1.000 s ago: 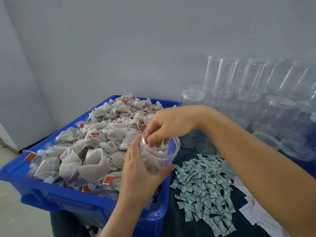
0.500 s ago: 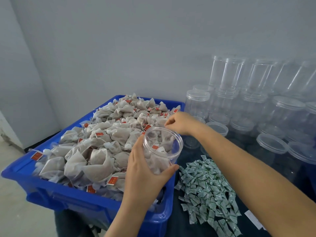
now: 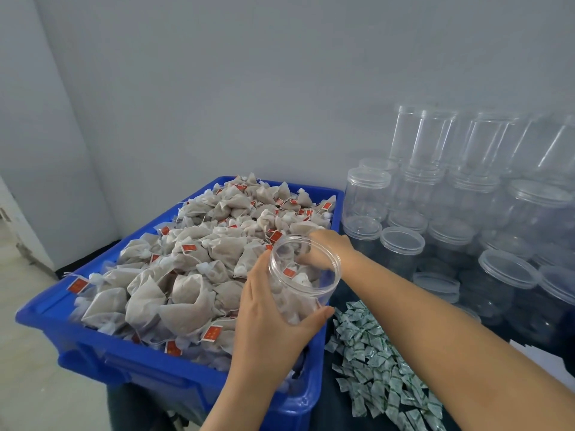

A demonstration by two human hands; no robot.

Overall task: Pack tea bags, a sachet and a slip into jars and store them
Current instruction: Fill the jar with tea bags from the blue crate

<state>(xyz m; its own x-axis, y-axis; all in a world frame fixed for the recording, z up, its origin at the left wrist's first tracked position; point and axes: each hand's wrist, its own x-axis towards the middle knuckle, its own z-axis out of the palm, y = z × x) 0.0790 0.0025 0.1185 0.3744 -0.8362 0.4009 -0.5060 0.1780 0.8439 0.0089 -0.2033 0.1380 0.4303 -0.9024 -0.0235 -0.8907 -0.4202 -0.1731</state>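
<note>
Left hand grips open jar, mouth tilted up toward the right. Right hand just behind it over tea bags; its fingers' state hidden by the jar.

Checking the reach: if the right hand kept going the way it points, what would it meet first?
Probably the tea bags heaped in the blue bin. The right hand reaches leftward behind the jar, already over the heap's near corner; whether it touches one is hidden.
</note>
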